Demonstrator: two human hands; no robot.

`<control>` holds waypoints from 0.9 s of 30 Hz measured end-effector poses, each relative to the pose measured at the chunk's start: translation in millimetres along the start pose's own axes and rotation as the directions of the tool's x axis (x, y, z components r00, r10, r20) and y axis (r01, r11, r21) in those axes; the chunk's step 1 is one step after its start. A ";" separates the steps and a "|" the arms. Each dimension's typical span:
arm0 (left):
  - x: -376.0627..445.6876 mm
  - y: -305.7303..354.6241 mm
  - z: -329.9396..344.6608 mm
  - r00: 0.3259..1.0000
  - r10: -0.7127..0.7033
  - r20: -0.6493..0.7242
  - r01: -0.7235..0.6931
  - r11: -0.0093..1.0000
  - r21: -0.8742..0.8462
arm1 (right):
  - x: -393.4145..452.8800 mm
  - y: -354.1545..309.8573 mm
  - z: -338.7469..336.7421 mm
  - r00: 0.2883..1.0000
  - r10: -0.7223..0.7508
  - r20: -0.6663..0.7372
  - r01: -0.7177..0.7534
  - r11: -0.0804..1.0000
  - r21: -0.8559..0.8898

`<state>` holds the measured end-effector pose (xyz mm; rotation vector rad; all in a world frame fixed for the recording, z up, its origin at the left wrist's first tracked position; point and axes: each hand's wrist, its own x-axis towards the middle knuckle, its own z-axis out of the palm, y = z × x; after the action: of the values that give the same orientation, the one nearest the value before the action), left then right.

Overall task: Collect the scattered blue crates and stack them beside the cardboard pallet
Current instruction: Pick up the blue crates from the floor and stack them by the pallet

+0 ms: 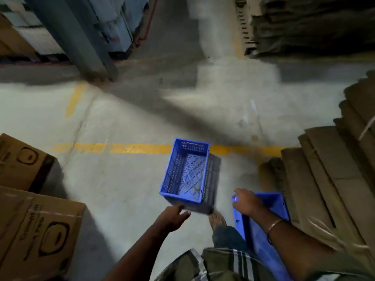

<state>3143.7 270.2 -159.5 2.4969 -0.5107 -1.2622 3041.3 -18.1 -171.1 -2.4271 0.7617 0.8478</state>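
Looking down from head height, the view takes in a grey concrete warehouse floor, scuffed and crossed by worn yellow painted lines. A grey-green steel rack post rises at the upper left, with blurred stock behind it. Two printed brown cardboard boxes sit at the left edge. A tall stack of flattened brown cardboard sheets fills the right side, and a second cardboard pile lies at the upper right.

Two blue crates are in view. The first, a rectangular blue plastic crate with perforated walls and a lattice base, hangs open side up and tilted, over the floor just in front of the person, across the yellow line. It is empty. The left hand grips its near bottom edge, fingers curled under the rim and thumb alongside. The second blue plastic crate is lower right, just beside the cardboard stack, largely hidden by the right forearm. The right hand, with a thin metal bangle at the wrist, holds its near corner, fingers curled over the rim.

A sandalled foot shows between the crates.
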 end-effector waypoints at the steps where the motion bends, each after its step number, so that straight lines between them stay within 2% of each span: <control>1: -5.9 -4.1 6.8 1.000 0.006 0.010 -0.006 1.000 0.018 | -13.1 5.4 14.0 1.000 0.019 -0.014 -0.019 1.000 0.024; 7: -47.4 -27.1 69.6 0.986 0.026 0.167 -0.051 0.988 0.148 | -94.5 30.1 108.0 0.986 0.165 -0.010 -0.160 0.972 0.174; 12: -62.1 -10.3 106.2 0.962 0.060 0.266 -0.136 0.952 0.276 | -157.5 64.1 168.5 0.950 0.308 0.039 -0.302 0.887 0.348; 16: -58.9 19.6 131.0 0.939 0.099 0.331 -0.215 0.917 0.337 | -186.0 105.2 208.0 0.900 0.426 0.091 -0.415 0.775 0.477; 20: -54.8 33.2 158.3 0.932 0.091 0.350 -0.230 0.896 0.381 | -205.0 132.3 243.1 0.858 0.484 0.170 -0.478 0.633 0.610; 25: -47.9 44.0 191.0 0.929 0.075 0.361 -0.221 0.897 0.383 | -217.1 155.4 275.3 0.828 0.501 0.253 -0.524 0.528 0.669; 27: -47.0 51.9 203.4 0.921 0.086 0.381 -0.230 0.908 0.350 | -217.4 164.6 291.2 0.801 0.517 0.302 -0.552 0.442 0.707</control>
<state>2942.8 223.7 -220.8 2.4544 -1.1364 -1.6969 2673.7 101.7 -269.5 -1.3640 1.5596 0.5721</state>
